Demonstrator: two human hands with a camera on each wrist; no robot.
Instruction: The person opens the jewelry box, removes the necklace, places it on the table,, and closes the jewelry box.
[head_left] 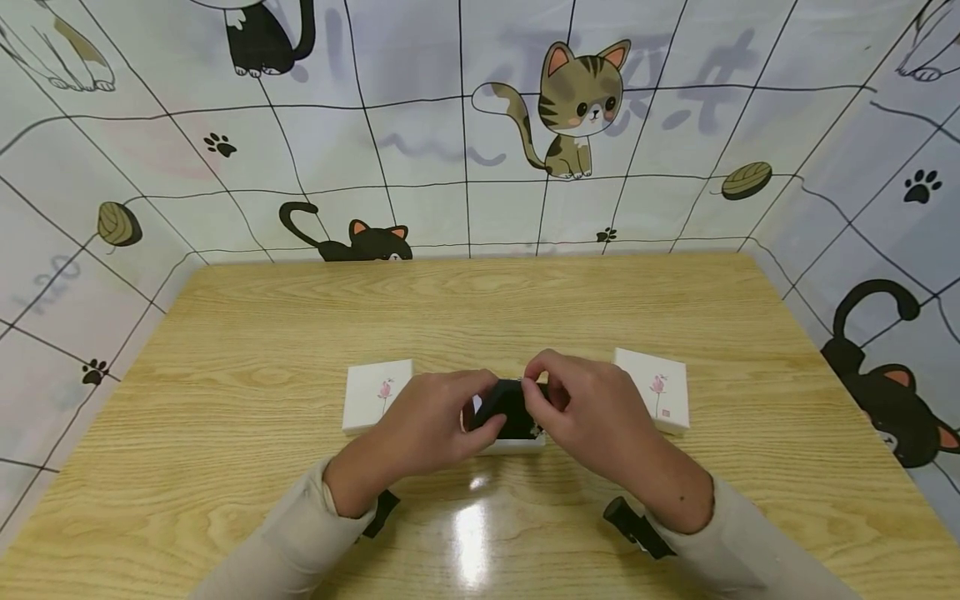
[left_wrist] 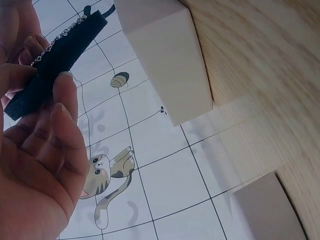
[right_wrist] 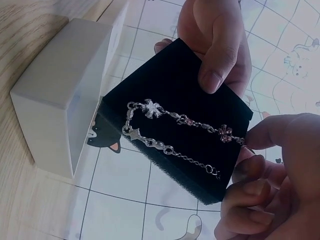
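Observation:
A black foam pad (head_left: 512,408) is held up by my left hand (head_left: 438,421), with the thumb on its face and the fingers behind. A silver chain bracelet (right_wrist: 150,108) with flower charms, some pinkish, lies in a loop across the pad (right_wrist: 165,80) in the right wrist view. My right hand (head_left: 592,408) pinches one end of the bracelet at the pad's edge, between thumb and forefinger. Below the pad stands an open white box (head_left: 513,448), its hollow side visible in the right wrist view.
A white box piece (head_left: 375,393) printed with a pink flower lies on the wooden table (head_left: 465,308) left of my hands. A similar white piece (head_left: 662,390) lies to the right. Cat-patterned cloth (head_left: 420,150) surrounds the table's back and sides.

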